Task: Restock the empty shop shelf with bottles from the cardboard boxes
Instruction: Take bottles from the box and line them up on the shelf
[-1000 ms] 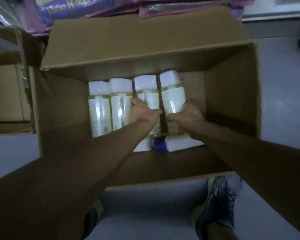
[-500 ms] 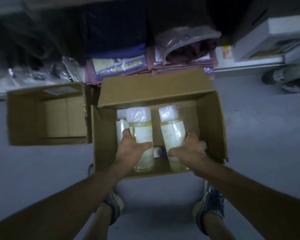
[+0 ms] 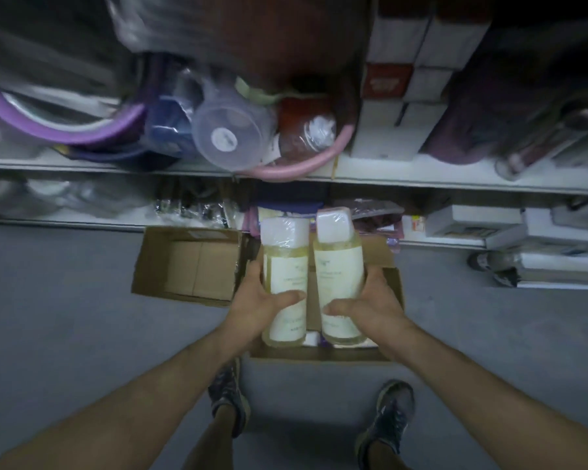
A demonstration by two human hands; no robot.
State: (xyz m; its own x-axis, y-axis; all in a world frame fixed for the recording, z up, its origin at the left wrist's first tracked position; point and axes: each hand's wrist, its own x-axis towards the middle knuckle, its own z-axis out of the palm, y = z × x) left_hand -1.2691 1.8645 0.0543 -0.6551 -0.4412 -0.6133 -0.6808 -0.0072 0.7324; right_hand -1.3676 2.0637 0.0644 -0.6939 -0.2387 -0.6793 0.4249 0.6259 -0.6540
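Fingers of left hand (image 3: 261, 310) curled round left bottle (image 3: 286, 266); right hand (image 3: 370, 307) grips right bottle (image 3: 340, 266), over cardboard box (image 3: 319, 355).

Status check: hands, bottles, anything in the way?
Left hand grips left bottle, right hand grips right bottle. Both held above cardboard box. Shelves ahead crowded with goods.

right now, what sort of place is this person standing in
Most likely a shop aisle or stockroom: white shelves crammed with plastic tubs and stacked white boxes, open cardboard boxes on the floor, and a sealed bottle in the left hand, a second bottle in the right hand.
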